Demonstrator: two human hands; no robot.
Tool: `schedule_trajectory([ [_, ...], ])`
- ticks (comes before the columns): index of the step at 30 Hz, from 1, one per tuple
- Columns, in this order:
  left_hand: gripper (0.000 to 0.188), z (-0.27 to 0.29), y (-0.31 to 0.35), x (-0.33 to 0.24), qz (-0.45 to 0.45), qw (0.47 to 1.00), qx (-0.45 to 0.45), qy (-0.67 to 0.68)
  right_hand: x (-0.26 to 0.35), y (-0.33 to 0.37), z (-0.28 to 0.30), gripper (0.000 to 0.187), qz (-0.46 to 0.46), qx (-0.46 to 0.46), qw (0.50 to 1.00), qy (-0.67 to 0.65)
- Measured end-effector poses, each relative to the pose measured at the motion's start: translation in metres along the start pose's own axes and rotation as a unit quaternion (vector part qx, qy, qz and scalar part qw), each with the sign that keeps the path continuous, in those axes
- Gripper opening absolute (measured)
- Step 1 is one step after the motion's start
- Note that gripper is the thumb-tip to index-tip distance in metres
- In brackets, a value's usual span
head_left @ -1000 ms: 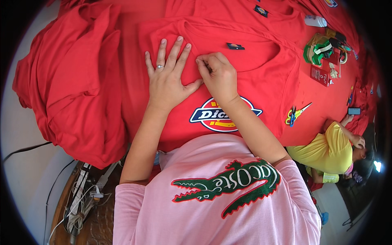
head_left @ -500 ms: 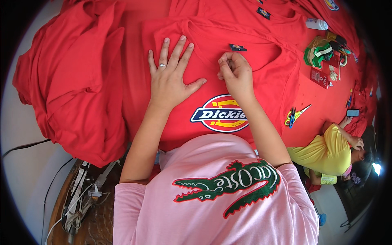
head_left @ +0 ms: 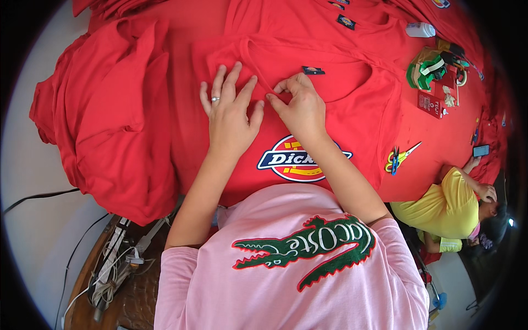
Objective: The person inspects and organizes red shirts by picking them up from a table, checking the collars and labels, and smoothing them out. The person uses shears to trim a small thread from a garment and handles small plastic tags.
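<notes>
A red T-shirt (head_left: 352, 132) lies flat before me, with a round oval badge (head_left: 291, 159) on its chest and a small dark label (head_left: 313, 70) inside the neck. My left hand (head_left: 226, 107), a ring on one finger, rests palm down on the shirt left of the neckline, fingers stretched out and a little apart. Beside it, my right hand (head_left: 300, 104) is closed, thumb and forefinger pinching at the left edge of the collar (head_left: 260, 74). Any thread between those fingertips is too small to make out.
Crumpled red shirts (head_left: 104, 121) are heaped at left. On the right lie yellow-handled scissors (head_left: 397, 159), blue snips (head_left: 395, 160), a white bottle (head_left: 421, 29) and a green-and-white item (head_left: 432, 71). A person in yellow (head_left: 445, 203) sits at the lower right, near a phone (head_left: 480, 150).
My right hand has moved left to the collar edge, its thumb and forefinger now reaching out in a pinch. The left hand has slid slightly nearer me, its fingers drawn closer together.
</notes>
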State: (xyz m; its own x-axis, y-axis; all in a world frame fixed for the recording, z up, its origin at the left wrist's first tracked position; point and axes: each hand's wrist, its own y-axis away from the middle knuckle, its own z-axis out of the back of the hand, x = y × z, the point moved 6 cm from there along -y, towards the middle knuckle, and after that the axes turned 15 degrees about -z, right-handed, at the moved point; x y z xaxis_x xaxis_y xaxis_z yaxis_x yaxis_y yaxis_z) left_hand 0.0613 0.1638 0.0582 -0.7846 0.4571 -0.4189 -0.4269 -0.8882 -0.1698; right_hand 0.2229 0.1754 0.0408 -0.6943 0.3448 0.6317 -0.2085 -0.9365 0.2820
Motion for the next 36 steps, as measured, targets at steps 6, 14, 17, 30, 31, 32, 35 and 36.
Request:
schedule_trajectory([
  [6,0.04,0.007,-0.028,-0.008,-0.095,0.995,-0.035,0.023,-0.002,0.004,0.002,0.013,0.042,-0.026,0.998,-0.047],
  [14,0.025,0.032,-0.019,-0.017,-0.259,0.959,-0.064,-0.093,0.003,0.042,0.019,0.013,0.342,-0.163,0.925,0.021],
  [17,0.028,0.04,0.003,-0.017,-0.266,0.946,-0.135,-0.124,0.01,0.055,0.029,0.012,0.378,-0.174,0.909,0.019],
  [30,0.033,0.045,0.025,-0.018,-0.236,0.946,-0.185,-0.121,0.022,0.076,0.043,0.017,0.425,-0.177,0.888,-0.001],
  [31,0.033,0.045,0.025,-0.018,-0.233,0.947,-0.187,-0.118,0.023,0.077,0.043,0.018,0.428,-0.175,0.886,-0.003],
  [32,0.033,0.044,0.026,-0.017,-0.23,0.948,-0.189,-0.115,0.023,0.077,0.043,0.018,0.43,-0.176,0.885,-0.005],
  [35,0.032,0.042,0.028,-0.015,-0.213,0.952,-0.193,-0.102,0.025,0.078,0.041,0.016,0.433,-0.179,0.884,-0.006],
  [36,0.032,0.041,0.029,-0.013,-0.21,0.953,-0.194,-0.101,0.025,0.079,0.041,0.013,0.431,-0.181,0.884,0.0],
])
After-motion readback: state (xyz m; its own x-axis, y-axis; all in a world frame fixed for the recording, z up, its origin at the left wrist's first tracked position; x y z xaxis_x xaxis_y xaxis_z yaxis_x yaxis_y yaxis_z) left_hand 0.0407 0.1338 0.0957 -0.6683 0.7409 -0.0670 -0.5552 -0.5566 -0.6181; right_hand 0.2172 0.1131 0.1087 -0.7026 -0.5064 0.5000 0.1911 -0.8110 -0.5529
